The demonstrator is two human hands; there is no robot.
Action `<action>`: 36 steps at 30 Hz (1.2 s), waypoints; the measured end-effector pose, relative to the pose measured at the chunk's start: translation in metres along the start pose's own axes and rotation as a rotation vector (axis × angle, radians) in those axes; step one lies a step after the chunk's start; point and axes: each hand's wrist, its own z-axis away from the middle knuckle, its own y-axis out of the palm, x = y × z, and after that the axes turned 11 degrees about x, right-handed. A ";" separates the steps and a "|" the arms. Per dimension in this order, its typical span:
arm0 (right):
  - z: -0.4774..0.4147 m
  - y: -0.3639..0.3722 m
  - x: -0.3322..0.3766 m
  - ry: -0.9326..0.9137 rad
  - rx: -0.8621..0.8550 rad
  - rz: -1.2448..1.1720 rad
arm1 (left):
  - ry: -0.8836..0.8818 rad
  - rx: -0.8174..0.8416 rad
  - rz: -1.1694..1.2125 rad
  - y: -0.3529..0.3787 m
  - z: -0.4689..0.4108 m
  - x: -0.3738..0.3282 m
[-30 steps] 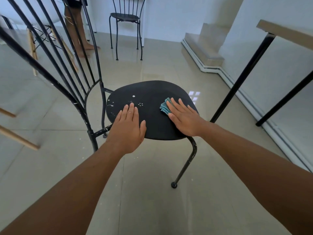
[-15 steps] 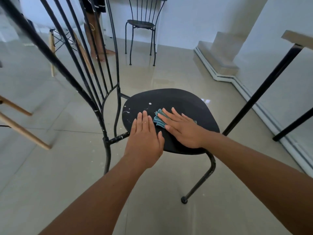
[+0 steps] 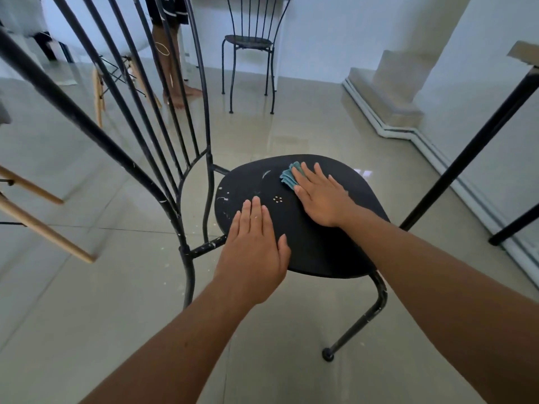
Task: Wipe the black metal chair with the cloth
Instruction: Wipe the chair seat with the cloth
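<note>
On one black chair seat (image 3: 320, 243), one teal cloth (image 3: 288, 177) mostly hidden under flat right hand (image 3: 323, 196), pressed not clenched, left hand (image 3: 253, 255) laid flat, grasping nothing, two hands counted.

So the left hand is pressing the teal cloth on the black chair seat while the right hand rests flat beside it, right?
Not quite: the head view shows the right hand pressing the folded teal cloth on the black metal chair seat, while the left hand rests flat beside it.

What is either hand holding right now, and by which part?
Neither hand grips anything. The right hand lies flat, pressing the teal cloth onto the chair seat; only the cloth's far left edge shows. The left hand rests open on the seat.
</note>
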 end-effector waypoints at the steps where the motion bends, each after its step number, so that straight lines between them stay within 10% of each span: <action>1: 0.010 0.004 -0.002 0.005 -0.002 0.000 | 0.003 0.000 0.002 0.000 0.000 -0.001; 12: 0.015 -0.002 0.039 -0.276 0.132 0.001 | -0.012 -0.034 0.014 0.000 0.010 -0.008; 24: -0.023 -0.015 -0.006 0.002 0.037 -0.012 | -0.026 -0.026 0.031 0.001 0.009 -0.008; 36: 0.031 -0.004 -0.027 -0.106 0.039 -0.053 | -0.097 0.000 0.192 -0.023 -0.006 -0.013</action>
